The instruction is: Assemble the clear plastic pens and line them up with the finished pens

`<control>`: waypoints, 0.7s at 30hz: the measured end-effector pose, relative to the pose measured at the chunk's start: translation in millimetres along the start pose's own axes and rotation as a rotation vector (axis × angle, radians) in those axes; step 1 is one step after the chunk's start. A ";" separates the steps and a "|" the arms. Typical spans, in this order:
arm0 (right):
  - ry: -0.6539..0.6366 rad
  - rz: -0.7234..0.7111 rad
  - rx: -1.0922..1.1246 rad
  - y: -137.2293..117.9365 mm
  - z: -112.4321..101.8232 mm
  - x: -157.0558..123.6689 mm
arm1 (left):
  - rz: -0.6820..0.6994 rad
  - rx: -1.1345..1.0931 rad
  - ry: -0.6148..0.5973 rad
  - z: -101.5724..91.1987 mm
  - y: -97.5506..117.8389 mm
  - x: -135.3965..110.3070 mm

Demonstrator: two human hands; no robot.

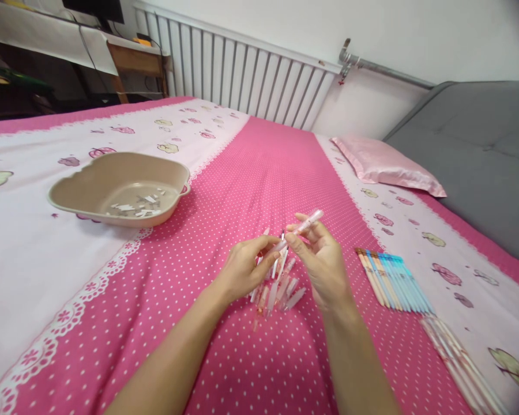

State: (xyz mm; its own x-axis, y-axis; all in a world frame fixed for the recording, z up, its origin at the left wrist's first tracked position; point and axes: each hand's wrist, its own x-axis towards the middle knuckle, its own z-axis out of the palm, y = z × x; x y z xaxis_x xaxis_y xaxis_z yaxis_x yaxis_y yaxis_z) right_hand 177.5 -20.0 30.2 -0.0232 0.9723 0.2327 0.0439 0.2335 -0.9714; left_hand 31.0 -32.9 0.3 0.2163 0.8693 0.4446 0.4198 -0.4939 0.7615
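Above the middle of the bed, my right hand [322, 259] pinches a translucent pale pink pen piece [311, 220] between thumb and fingers, its rounded end pointing up and right. My left hand [244, 266] is closed on another pinkish pen piece [279, 246], lined up with the first. Whether the two pieces are joined is hard to tell, as fingers cover the place between them. Beneath both hands lies a loose pile of pink and clear pen parts [281, 294], partly hidden by my fingers.
A beige basin [121, 190] with small white bits in it stands to the left. On the right lie a row of blue and cream pens [395, 282] and a row of pink-and-white pens [462, 363]. A pink pillow [384, 164] rests farther back, near a grey headboard [476, 132].
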 end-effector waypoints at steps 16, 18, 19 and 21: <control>-0.046 0.079 0.136 -1.6 0.5 0.1 | -0.020 -0.026 -0.005 -0.1 -0.3 0.0; -0.032 0.082 0.130 -1.1 0.4 0.5 | -0.010 -0.029 0.014 0.7 -1.1 -0.4; -0.020 0.079 0.117 -0.9 0.3 0.7 | -0.001 -0.030 0.026 1.1 -1.6 -0.7; 0.008 0.066 0.078 -0.3 0.3 1.1 | 0.018 -0.024 0.051 2.0 -2.8 -1.1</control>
State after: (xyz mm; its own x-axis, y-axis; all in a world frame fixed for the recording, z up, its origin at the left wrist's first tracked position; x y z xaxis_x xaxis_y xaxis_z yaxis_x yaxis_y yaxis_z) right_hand 177.2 -19.0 30.8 -0.0151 0.9856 0.1683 -0.0328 0.1678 -0.9853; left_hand 31.4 -32.4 -3.3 0.1784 0.8583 0.4812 0.3948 -0.5104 0.7639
